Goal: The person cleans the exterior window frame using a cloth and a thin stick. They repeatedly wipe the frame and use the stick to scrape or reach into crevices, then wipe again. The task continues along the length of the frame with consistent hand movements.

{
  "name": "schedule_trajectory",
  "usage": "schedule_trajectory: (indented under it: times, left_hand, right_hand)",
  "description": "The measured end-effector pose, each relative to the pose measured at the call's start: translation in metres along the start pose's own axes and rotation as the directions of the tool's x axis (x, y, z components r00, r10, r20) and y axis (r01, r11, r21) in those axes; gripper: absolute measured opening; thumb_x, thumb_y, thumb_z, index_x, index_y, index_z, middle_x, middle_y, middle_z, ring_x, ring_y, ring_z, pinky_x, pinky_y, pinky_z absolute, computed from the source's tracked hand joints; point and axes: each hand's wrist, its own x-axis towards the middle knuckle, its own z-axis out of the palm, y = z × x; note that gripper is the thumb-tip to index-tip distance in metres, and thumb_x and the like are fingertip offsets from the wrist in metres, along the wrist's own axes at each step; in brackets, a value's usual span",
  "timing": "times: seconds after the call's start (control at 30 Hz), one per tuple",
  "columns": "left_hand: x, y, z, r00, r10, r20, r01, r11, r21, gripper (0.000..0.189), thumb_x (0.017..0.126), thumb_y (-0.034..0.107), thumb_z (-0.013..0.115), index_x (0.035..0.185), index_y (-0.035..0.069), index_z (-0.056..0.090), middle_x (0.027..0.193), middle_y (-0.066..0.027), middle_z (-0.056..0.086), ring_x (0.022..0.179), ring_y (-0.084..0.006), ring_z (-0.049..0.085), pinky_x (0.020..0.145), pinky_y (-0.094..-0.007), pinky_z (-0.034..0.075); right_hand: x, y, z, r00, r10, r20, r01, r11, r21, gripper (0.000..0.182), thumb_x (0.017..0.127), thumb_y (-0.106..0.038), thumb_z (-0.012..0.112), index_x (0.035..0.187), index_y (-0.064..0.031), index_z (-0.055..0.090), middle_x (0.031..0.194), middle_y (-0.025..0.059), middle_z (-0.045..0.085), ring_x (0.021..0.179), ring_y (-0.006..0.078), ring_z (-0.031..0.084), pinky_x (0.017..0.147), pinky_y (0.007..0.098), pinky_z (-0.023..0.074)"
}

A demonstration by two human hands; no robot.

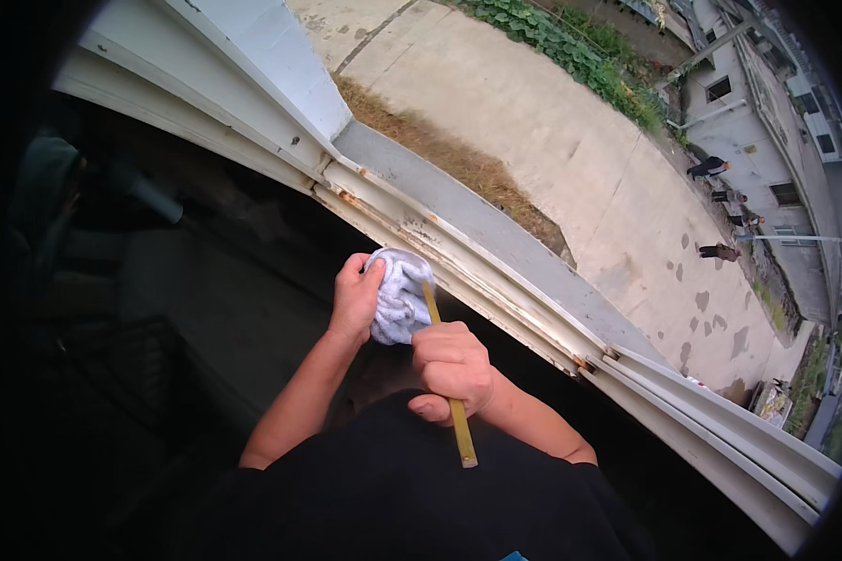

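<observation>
My left hand (pixel 356 294) grips the left side of a crumpled white cloth (pixel 398 298). My right hand (pixel 455 372) is closed around a thin, flat yellowish stick (pixel 464 435), whose lower end points towards my body. The stick's upper end lies against the right part of the cloth. Both hands are at the inner side of a white metal window track (pixel 456 270), which has rust and dirt in its grooves. How the cloth sits around the stick's tip cannot be told.
Beyond the track lies a grey outer ledge (pixel 456 189), with a drop to a concrete yard (pixel 533 133). Several people stand far below by a pale building (pixel 758 140). White window frames (pixel 203 77) rise at the upper left. The room inside is dark.
</observation>
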Motion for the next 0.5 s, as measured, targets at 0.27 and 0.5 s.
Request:
schedule_trajectory:
  times: [0.27, 0.5]
  left_hand:
    - [0.006, 0.012, -0.001, 0.997, 0.044, 0.056, -0.042, 0.998, -0.039, 0.016, 0.095, 0.017, 0.053, 0.100, 0.002, 0.054, 0.083, 0.0001, 0.058, 0.070, -0.0031, 0.050, 0.061, -0.0201, 0.044]
    - [0.006, 0.015, 0.000, 0.983, 0.135, 0.127, -0.138, 0.990, 0.015, 0.026, 0.095, 0.012, 0.051, 0.118, -0.001, 0.052, 0.087, -0.0025, 0.062, 0.073, -0.0049, 0.054, 0.064, -0.0203, 0.046]
  right_hand:
    - [-0.001, 0.051, 0.018, 0.999, -0.025, 0.045, 0.028, 0.998, -0.054, 0.044, 0.082, -0.022, 0.063, 0.053, -0.0068, 0.034, 0.054, 0.0072, 0.036, 0.044, 0.0247, 0.039, 0.039, 0.0361, 0.0296]
    - [-0.013, 0.083, 0.023, 0.990, 0.023, 0.136, 0.003, 0.982, -0.191, 0.036, 0.074, -0.013, 0.067, 0.053, -0.0077, 0.038, 0.054, 0.0078, 0.040, 0.046, 0.0265, 0.043, 0.041, 0.0378, 0.0346]
